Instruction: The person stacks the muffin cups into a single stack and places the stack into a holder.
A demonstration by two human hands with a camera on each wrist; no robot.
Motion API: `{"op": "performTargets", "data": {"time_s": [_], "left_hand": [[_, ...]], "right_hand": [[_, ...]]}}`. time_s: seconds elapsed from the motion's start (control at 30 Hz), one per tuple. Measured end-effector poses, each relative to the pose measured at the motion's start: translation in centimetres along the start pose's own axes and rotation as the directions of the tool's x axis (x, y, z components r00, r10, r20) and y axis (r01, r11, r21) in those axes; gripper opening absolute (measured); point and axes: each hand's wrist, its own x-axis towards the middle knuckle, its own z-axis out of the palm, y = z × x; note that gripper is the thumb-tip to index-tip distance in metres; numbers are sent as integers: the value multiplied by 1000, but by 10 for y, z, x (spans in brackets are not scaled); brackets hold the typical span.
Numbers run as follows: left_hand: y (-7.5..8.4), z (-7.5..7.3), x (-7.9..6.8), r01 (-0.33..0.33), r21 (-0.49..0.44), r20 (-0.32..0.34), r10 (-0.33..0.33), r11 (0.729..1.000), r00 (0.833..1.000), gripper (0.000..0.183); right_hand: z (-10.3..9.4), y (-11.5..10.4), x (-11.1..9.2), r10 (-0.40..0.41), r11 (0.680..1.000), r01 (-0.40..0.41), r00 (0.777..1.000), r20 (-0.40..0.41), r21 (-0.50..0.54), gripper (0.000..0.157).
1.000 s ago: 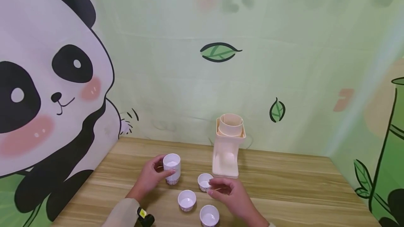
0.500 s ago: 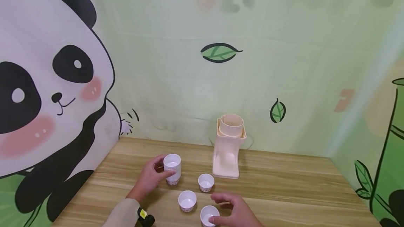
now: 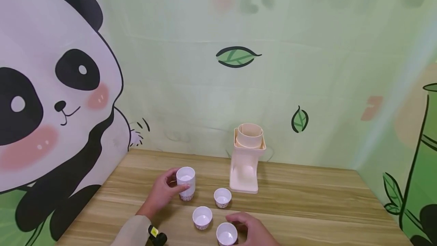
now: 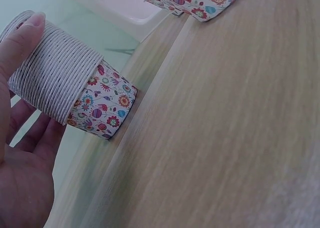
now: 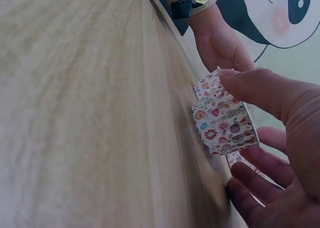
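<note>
My left hand [image 3: 162, 192] grips a tall nested stack of paper baking cups [image 3: 191, 179], thumb across the near side. In the left wrist view the stack shows many white rims above a flowered lowest cup [image 4: 102, 102], whose base is at the wood. Three single cups stand upright: a back cup [image 3: 222, 198], a middle cup [image 3: 202, 217] and a front cup [image 3: 227, 234]. Around the right side of the front cup curves my right hand [image 3: 256, 231], fingers spread and loosely bent. In the right wrist view its thumb [image 5: 260, 90] overlaps flowered cups [image 5: 225, 128].
Behind the cups stands a pale pink plastic holder [image 3: 244, 170] with a round tube [image 3: 250, 136] in its top. A wooden table [image 3: 307, 200] meets a green printed backdrop [image 3: 191, 98] at its back edge. A panda is printed at left.
My right hand has moved from the back cup toward me to the right side of the front cup. My left hand and the stack stay where they were.
</note>
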Motion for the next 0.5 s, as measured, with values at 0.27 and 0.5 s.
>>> {"op": "performTargets", "data": {"time_s": [0.27,0.5], "left_hand": [[2,0,0,-1,10,-1,1,1000,1000,61],[1,0,0,-1,7,-3,1,1000,1000,61]], "right_hand": [[2,1,2,11,1000,-11,1000,4,11,66],[3,0,4,29,999,-29,1000,2,22,62]]}}
